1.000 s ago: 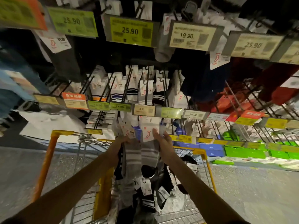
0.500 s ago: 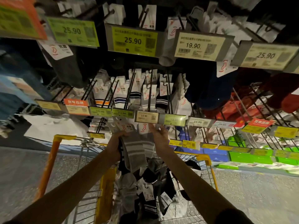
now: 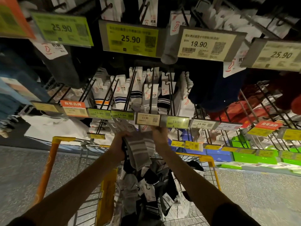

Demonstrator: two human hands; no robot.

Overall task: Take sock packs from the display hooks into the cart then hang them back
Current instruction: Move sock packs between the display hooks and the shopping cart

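My left hand (image 3: 118, 145) grips a bunch of grey striped sock packs (image 3: 138, 150) just under the middle row of display hooks (image 3: 151, 95). My right hand (image 3: 160, 136) pinches the white card top of one pack (image 3: 144, 127) right below the 13.90 price tag (image 3: 147, 119) at a hook's tip. The socks hang down over the wire cart (image 3: 210, 162), where several black, grey and white sock packs (image 3: 151, 188) lie in a heap.
More sock packs hang on hooks above and to both sides, behind rows of price tags. The cart's orange handle posts (image 3: 47, 168) stand at left and right. Green and blue boxes (image 3: 254, 159) fill the low shelf at right. Speckled floor lies on either side.
Both hands have risen with the grey sock packs from above the cart up to the 13.90 tag at the hook's tip.
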